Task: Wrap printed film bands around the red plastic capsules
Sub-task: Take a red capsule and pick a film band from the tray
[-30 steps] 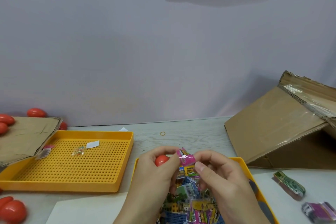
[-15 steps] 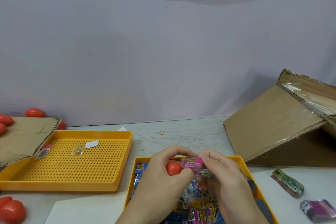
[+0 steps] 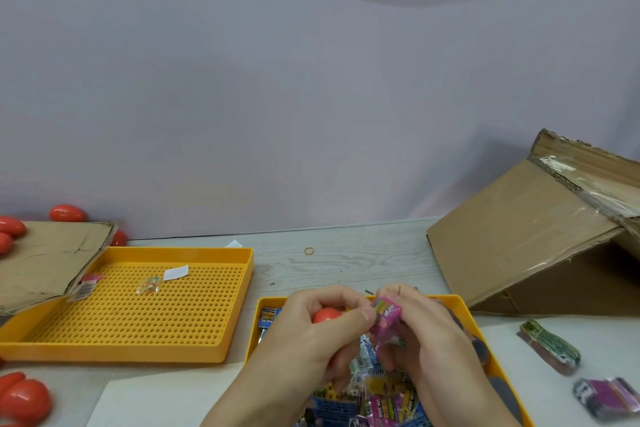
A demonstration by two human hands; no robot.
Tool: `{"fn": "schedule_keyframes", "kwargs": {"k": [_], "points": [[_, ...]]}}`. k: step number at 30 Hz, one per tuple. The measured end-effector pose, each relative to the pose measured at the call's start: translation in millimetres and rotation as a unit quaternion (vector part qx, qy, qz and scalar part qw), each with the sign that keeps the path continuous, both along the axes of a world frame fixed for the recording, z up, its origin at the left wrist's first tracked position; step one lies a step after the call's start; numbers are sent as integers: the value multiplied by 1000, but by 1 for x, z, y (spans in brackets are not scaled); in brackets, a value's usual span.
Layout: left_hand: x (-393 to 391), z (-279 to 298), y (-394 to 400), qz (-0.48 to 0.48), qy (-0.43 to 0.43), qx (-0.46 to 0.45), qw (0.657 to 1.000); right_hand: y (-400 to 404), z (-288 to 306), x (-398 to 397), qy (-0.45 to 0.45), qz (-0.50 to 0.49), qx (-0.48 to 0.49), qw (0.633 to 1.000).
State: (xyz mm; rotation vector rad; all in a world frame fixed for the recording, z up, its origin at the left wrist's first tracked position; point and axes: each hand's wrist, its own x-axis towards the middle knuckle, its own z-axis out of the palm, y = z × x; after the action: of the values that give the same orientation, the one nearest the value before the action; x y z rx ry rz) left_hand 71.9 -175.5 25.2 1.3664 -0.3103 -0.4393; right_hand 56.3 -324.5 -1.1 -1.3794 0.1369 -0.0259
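**Hands meet over the yellow tray**

Hands sit close together above the yellow tray (image 3: 465, 310) full of printed bands. The left hand (image 3: 311, 333) curls around a red capsule (image 3: 325, 315). The right hand (image 3: 426, 326) pinches a pink film band (image 3: 385, 317) just beside the capsule's end. More red capsules (image 3: 24, 399) lie on the surface at far left.

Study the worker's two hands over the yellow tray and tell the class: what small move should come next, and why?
Probably slide the pink film band leftward over the red capsule. The left hand holds the capsule with its rounded end bare, while the right hand pinches the band right beside it. The band looks opened up, but it sits next to the capsule, not yet round it.
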Motion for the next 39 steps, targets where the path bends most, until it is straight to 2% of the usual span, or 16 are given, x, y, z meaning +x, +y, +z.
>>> {"fn": "schedule_keyframes", "kwargs": {"k": [5, 8, 13, 18, 21, 23, 26, 29, 32, 39], "points": [[8, -5, 1, 187, 16, -61, 980, 0, 1, -5, -58, -87, -7, 994], [9, -6, 3, 237, 3, -59, 970, 1, 7, -9, -98, -64, -67, 991], [6, -9, -2, 202, -51, 19, 978, 7, 10, -11, -85, -29, -93, 992], [0, -7, -6, 97, -130, 131, 978, 7, 13, -10, -97, -70, -49, 992], [-3, -4, -6, 69, -136, 153, 976, 4, 12, -8, -82, -115, -28, 990], [-3, -4, -5, 48, -92, 138, 985, 4, 13, -8, -76, -123, -28, 989], [-3, -4, -7, 50, -5, 66, 997, 5, 12, -8, -76, -127, -38, 988], [1, -6, -8, 117, -25, 20, 993, 6, 11, -7, -69, -143, -32, 987], [6, -8, -7, 163, -65, 17, 984, 7, 12, -7, -71, -145, -33, 986], [13, -13, 0, 248, -10, -72, 966, 9, 13, -7, -61, -137, -43, 988]]}}
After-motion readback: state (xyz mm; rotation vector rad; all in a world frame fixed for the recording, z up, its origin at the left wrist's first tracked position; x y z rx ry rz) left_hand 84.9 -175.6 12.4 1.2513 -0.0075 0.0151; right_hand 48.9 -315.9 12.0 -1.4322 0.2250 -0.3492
